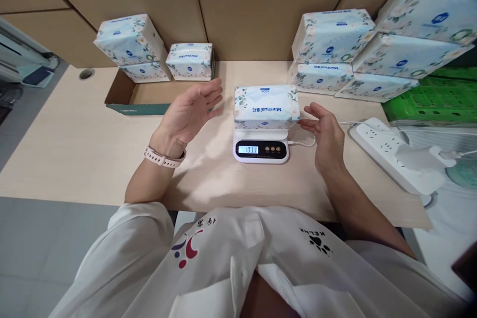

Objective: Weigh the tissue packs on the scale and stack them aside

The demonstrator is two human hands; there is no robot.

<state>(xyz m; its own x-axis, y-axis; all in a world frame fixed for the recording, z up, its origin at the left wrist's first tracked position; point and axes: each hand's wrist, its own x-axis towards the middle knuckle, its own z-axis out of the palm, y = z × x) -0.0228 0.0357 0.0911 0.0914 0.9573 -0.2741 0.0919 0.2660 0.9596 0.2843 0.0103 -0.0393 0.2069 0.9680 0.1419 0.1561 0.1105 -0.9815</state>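
Observation:
A pale blue floral tissue pack (pixel 266 106) lies on a small white digital scale (pixel 261 149) in the middle of the wooden table (pixel 74 149); the lit display reads about 103. My left hand (pixel 190 112) hovers open left of the pack, palm turned toward it, not touching. My right hand (pixel 325 131) is open just right of the pack, its fingertips at the pack's right end. A pale watch band is on my left wrist.
A shallow open cardboard box (pixel 128 97) at back left holds tissue packs (pixel 130 42). Several more packs (pixel 335 35) are stacked at back right. A white power strip (pixel 387 151) lies at right, a green crate (pixel 436 102) behind it. Big cartons (pixel 257 5) line the back.

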